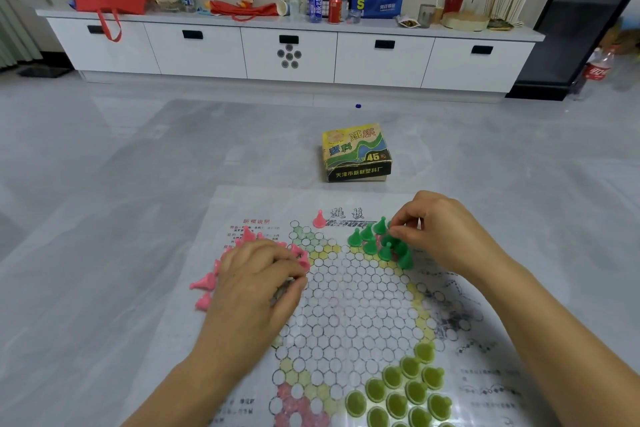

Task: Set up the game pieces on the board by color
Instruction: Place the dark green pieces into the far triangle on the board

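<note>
Pink pieces [204,282] scattered at the left edge of the board [346,305], several tipped over, some off on the floor. Left hand [258,274] sits on that pile, fingers curled in to the thumb; can't tell what's in the grip. Lone pink piece [319,219] upright at far edge. Green pieces [369,239] upright, clustered in far-right point. Right hand [446,232] at cluster's right side, thumb and fingertips pinching one green piece [391,238]. Olive pieces [408,388] fill near-right point. Box [356,152] on floor beyond board.
</note>
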The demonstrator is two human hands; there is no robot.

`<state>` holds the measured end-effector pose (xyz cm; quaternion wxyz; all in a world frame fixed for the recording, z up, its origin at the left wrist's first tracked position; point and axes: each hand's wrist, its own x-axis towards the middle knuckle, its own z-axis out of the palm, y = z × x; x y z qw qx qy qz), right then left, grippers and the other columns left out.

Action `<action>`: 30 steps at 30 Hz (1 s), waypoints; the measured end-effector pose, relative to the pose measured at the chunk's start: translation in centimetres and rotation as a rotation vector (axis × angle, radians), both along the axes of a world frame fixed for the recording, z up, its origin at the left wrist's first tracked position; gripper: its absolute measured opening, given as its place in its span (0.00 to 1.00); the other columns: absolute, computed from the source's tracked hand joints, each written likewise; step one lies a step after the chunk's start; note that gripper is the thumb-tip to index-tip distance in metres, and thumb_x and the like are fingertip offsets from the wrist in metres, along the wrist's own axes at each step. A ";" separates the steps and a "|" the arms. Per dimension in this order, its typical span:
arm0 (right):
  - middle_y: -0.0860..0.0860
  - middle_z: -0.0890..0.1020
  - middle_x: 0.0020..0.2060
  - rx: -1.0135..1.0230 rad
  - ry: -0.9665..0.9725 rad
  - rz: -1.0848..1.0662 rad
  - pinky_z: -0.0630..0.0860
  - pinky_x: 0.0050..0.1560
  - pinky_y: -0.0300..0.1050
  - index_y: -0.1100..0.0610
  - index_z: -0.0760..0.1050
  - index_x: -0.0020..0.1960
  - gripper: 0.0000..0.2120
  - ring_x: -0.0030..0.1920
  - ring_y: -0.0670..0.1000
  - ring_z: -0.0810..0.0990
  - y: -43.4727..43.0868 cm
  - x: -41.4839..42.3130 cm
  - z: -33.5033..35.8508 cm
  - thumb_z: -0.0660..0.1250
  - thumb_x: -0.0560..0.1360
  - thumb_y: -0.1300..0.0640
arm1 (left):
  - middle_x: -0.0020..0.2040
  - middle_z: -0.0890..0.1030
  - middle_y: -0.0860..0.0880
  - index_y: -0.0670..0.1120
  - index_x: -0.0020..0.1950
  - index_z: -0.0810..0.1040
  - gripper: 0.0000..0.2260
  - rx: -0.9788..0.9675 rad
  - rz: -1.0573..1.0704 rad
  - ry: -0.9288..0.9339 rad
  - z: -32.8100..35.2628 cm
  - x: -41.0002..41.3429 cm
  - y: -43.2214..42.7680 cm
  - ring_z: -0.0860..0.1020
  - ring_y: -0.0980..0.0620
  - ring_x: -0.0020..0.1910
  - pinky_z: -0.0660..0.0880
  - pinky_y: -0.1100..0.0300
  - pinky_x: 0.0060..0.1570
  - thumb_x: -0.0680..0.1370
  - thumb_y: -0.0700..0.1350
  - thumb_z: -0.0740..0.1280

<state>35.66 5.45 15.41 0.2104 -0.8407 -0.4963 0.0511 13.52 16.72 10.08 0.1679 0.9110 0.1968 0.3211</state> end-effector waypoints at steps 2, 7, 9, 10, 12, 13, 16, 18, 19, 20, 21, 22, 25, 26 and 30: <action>0.46 0.75 0.39 0.007 0.025 -0.002 0.68 0.43 0.39 0.54 0.81 0.45 0.05 0.40 0.46 0.72 0.0 -0.1 0.1 0.69 0.72 0.55 | 0.43 0.79 0.57 0.52 0.43 0.80 0.09 -0.005 -0.003 -0.011 0.0 0.0 0.0 0.70 0.60 0.51 0.62 0.61 0.56 0.72 0.52 0.61; 0.46 0.75 0.39 0.018 0.069 -0.001 0.67 0.39 0.35 0.54 0.81 0.45 0.05 0.38 0.43 0.71 0.1 -0.1 0.0 0.68 0.72 0.55 | 0.44 0.79 0.57 0.52 0.44 0.79 0.09 -0.015 0.004 -0.006 0.1 -0.1 0.0 0.70 0.60 0.51 0.61 0.63 0.56 0.73 0.52 0.61; 0.45 0.75 0.38 0.029 0.099 -0.008 0.66 0.37 0.33 0.54 0.81 0.45 0.04 0.37 0.42 0.71 0.0 -0.1 -0.1 0.68 0.72 0.55 | 0.44 0.79 0.57 0.52 0.45 0.80 0.09 -0.018 0.008 0.000 0.1 -0.1 0.0 0.70 0.60 0.51 0.61 0.63 0.55 0.73 0.52 0.61; 0.45 0.75 0.38 0.032 0.110 -0.010 0.66 0.37 0.33 0.54 0.81 0.44 0.04 0.37 0.41 0.71 0.0 0.0 -0.1 0.68 0.72 0.55 | 0.44 0.79 0.57 0.52 0.45 0.80 0.09 -0.017 0.008 0.001 0.1 -0.1 0.0 0.70 0.60 0.51 0.61 0.63 0.55 0.73 0.52 0.61; 0.45 0.75 0.38 0.034 0.126 -0.009 0.66 0.37 0.33 0.53 0.81 0.44 0.03 0.37 0.41 0.71 0.0 0.0 -0.2 0.68 0.72 0.56 | 0.44 0.79 0.57 0.52 0.45 0.80 0.09 -0.017 0.008 -0.001 0.0 0.0 0.0 0.70 0.60 0.51 0.62 0.62 0.55 0.73 0.52 0.61; 0.45 0.75 0.38 0.036 0.132 -0.009 0.66 0.37 0.33 0.53 0.81 0.44 0.03 0.36 0.41 0.71 0.1 0.0 -0.2 0.68 0.72 0.56 | 0.44 0.79 0.57 0.52 0.45 0.80 0.10 -0.018 0.008 -0.001 0.0 0.0 0.0 0.70 0.60 0.51 0.62 0.62 0.56 0.73 0.52 0.61; 0.45 0.76 0.38 0.040 0.152 -0.004 0.66 0.36 0.33 0.53 0.81 0.43 0.02 0.36 0.42 0.71 0.0 0.0 -0.2 0.69 0.72 0.56 | 0.44 0.79 0.58 0.52 0.45 0.80 0.10 -0.015 0.009 -0.002 0.0 0.0 0.0 0.70 0.59 0.50 0.62 0.61 0.55 0.73 0.52 0.61; 0.44 0.75 0.38 0.041 0.166 -0.005 0.65 0.36 0.33 0.53 0.80 0.42 0.02 0.35 0.42 0.71 -0.1 0.1 -0.2 0.69 0.71 0.56 | 0.44 0.79 0.58 0.52 0.45 0.80 0.10 -0.013 0.010 -0.001 0.0 0.0 0.0 0.70 0.59 0.50 0.62 0.61 0.55 0.73 0.52 0.61; 0.44 0.75 0.38 0.041 0.170 -0.008 0.65 0.36 0.33 0.53 0.80 0.42 0.02 0.35 0.42 0.71 -0.1 0.1 -0.2 0.69 0.71 0.56 | 0.44 0.79 0.58 0.52 0.45 0.80 0.10 -0.012 0.010 0.000 0.0 0.0 0.0 0.70 0.59 0.50 0.62 0.61 0.55 0.73 0.52 0.61; 0.44 0.75 0.37 0.040 0.174 -0.012 0.65 0.36 0.32 0.53 0.80 0.42 0.02 0.35 0.42 0.71 -0.1 0.1 -0.2 0.69 0.71 0.56 | 0.44 0.79 0.58 0.52 0.45 0.80 0.10 -0.011 0.010 0.001 0.0 0.0 0.0 0.70 0.60 0.50 0.62 0.61 0.55 0.73 0.52 0.61; 0.44 0.75 0.37 0.041 0.179 -0.015 0.65 0.35 0.32 0.53 0.81 0.42 0.02 0.35 0.42 0.71 -0.2 0.1 -0.2 0.69 0.71 0.56 | 0.44 0.79 0.58 0.52 0.45 0.80 0.10 -0.011 0.011 0.004 0.0 0.0 0.0 0.70 0.60 0.50 0.62 0.61 0.55 0.73 0.53 0.61; 0.44 0.75 0.37 0.043 0.184 -0.017 0.65 0.35 0.32 0.53 0.80 0.42 0.02 0.35 0.42 0.71 -0.2 0.1 -0.1 0.69 0.71 0.56 | 0.44 0.79 0.58 0.52 0.45 0.80 0.10 -0.012 0.012 0.006 0.0 0.0 0.0 0.70 0.60 0.50 0.62 0.61 0.55 0.73 0.53 0.61; 0.44 0.75 0.37 0.042 0.195 -0.018 0.65 0.35 0.32 0.52 0.80 0.42 0.02 0.35 0.42 0.71 -0.2 0.1 0.0 0.69 0.71 0.56 | 0.44 0.79 0.57 0.52 0.45 0.80 0.10 -0.011 0.013 0.009 0.0 0.0 0.1 0.70 0.59 0.50 0.62 0.62 0.55 0.73 0.53 0.61; 0.44 0.75 0.37 0.045 0.199 -0.018 0.66 0.35 0.32 0.52 0.80 0.42 0.02 0.35 0.42 0.71 -0.2 0.1 0.1 0.69 0.71 0.55 | 0.44 0.79 0.57 0.52 0.45 0.80 0.10 -0.009 0.016 0.010 0.0 -0.1 0.1 0.70 0.59 0.50 0.62 0.62 0.55 0.73 0.53 0.61; 0.45 0.77 0.39 0.092 0.194 -0.041 0.66 0.36 0.34 0.51 0.80 0.41 0.02 0.36 0.43 0.71 -0.3 0.3 0.5 0.68 0.72 0.54 | 0.44 0.79 0.57 0.52 0.45 0.79 0.10 -0.012 0.031 0.005 0.1 -0.2 0.0 0.70 0.59 0.50 0.61 0.63 0.55 0.73 0.53 0.60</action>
